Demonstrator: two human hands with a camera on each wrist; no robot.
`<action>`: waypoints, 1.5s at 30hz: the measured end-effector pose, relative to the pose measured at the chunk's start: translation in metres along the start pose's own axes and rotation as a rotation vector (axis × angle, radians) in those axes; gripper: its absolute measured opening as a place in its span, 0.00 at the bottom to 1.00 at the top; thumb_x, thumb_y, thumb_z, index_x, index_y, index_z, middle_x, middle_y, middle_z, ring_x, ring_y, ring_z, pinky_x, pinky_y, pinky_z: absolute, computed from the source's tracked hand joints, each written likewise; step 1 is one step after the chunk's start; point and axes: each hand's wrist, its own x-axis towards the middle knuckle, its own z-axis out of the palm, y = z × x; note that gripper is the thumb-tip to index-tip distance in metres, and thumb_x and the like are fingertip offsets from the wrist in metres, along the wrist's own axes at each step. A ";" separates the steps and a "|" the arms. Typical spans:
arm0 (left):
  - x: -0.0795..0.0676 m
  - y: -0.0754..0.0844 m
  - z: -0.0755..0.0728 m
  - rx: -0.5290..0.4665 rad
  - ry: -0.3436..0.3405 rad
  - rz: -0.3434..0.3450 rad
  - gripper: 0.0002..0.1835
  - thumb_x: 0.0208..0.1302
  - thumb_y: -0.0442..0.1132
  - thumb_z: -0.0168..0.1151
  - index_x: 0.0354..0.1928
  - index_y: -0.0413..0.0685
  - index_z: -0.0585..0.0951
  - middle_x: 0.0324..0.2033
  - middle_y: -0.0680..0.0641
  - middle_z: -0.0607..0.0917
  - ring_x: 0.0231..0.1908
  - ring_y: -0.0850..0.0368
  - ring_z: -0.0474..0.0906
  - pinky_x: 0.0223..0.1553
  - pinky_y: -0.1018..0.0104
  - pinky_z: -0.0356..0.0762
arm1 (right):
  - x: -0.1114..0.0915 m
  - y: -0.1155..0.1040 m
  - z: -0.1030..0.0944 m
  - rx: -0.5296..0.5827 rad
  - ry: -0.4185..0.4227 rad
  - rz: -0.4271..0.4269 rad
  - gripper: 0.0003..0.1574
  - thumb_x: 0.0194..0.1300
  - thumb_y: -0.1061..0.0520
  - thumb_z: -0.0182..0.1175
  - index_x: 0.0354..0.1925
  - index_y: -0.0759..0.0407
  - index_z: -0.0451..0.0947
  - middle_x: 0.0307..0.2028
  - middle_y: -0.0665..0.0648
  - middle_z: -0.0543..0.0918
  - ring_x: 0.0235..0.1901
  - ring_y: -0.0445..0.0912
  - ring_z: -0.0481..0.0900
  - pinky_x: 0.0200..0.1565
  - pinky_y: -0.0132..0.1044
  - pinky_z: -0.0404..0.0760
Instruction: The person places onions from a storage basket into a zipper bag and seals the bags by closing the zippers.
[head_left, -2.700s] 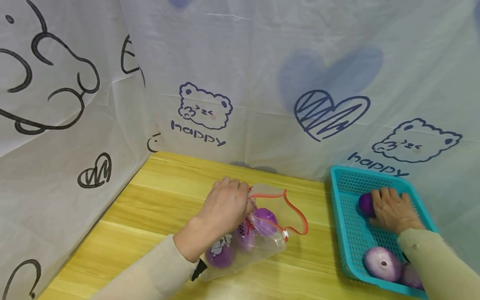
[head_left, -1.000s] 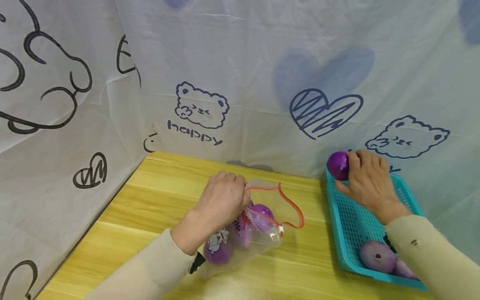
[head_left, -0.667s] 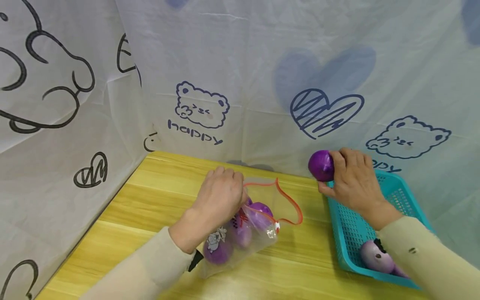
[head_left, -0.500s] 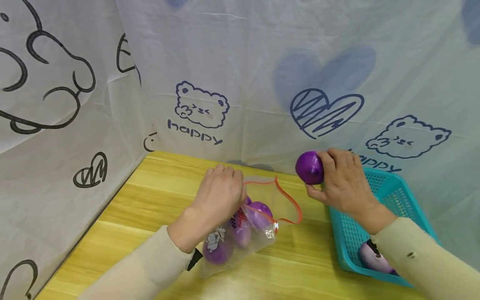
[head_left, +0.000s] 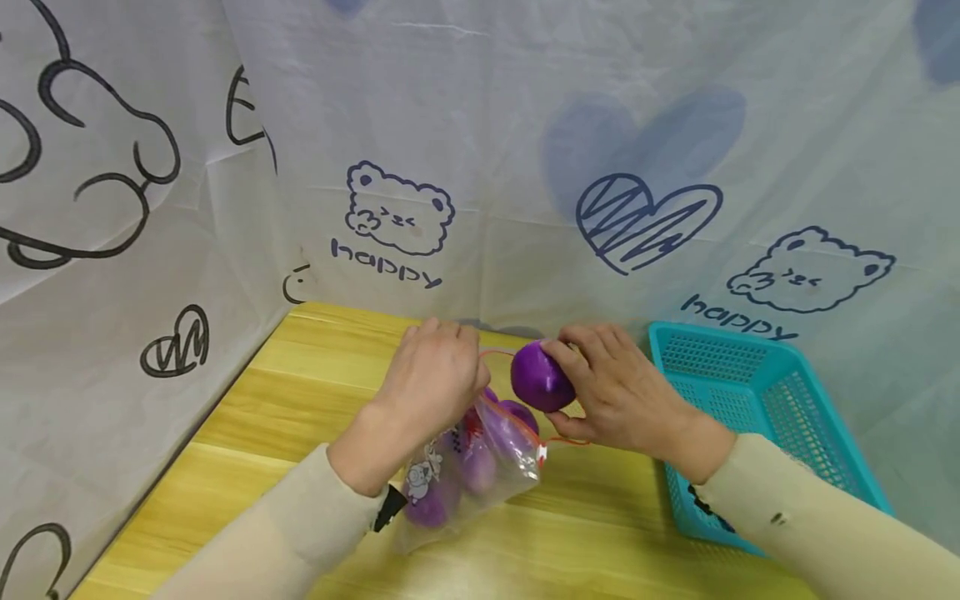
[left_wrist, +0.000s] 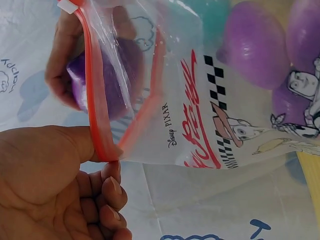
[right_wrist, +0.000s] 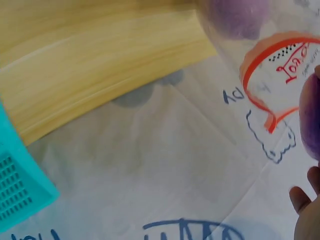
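Note:
My left hand (head_left: 431, 375) pinches the red-edged rim of a clear zip bag (head_left: 491, 496), with thumb and forefinger in the left wrist view. The bag holds several purple onions (left_wrist: 255, 45) and bears red lettering and cartoon prints; its mouth gapes, and a white slider (head_left: 542, 453) sits on the zip. Between the thumb and fingers of my right hand (head_left: 622, 400) is a shiny purple onion (head_left: 536, 379), right at that mouth. The left wrist view shows part of this onion through the plastic; how deep it sits I cannot tell.
A turquoise perforated basket (head_left: 757, 358) stands at the right of the wooden table (head_left: 300, 400); my right sleeve (head_left: 810, 508) covers its near part and whatever lies there. Printed white sheets (head_left: 510, 167) hang behind and at the left.
My right hand has lifted the onion out of the basket and carried it left to the bag's mouth. My left hand has stayed on the rim, shifting slightly.

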 end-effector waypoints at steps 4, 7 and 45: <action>0.000 0.000 0.000 -0.009 0.028 -0.009 0.11 0.56 0.41 0.59 0.20 0.49 0.69 0.18 0.51 0.68 0.22 0.53 0.62 0.23 0.64 0.56 | 0.006 -0.008 0.004 -0.011 -0.119 -0.035 0.54 0.49 0.31 0.64 0.66 0.57 0.62 0.56 0.62 0.71 0.52 0.56 0.70 0.54 0.51 0.71; 0.000 0.000 0.000 -0.014 0.013 -0.018 0.11 0.57 0.41 0.59 0.22 0.48 0.71 0.19 0.51 0.70 0.23 0.53 0.63 0.24 0.63 0.59 | 0.010 -0.013 0.008 -0.024 -0.167 -0.073 0.56 0.51 0.29 0.64 0.68 0.56 0.61 0.57 0.60 0.72 0.53 0.56 0.70 0.56 0.50 0.71; -0.007 -0.003 0.008 0.014 0.033 0.048 0.09 0.57 0.40 0.59 0.24 0.46 0.72 0.19 0.51 0.68 0.25 0.54 0.62 0.26 0.64 0.56 | -0.018 -0.014 0.021 -0.064 -0.104 0.091 0.28 0.60 0.41 0.60 0.49 0.59 0.72 0.45 0.59 0.77 0.45 0.58 0.73 0.48 0.51 0.71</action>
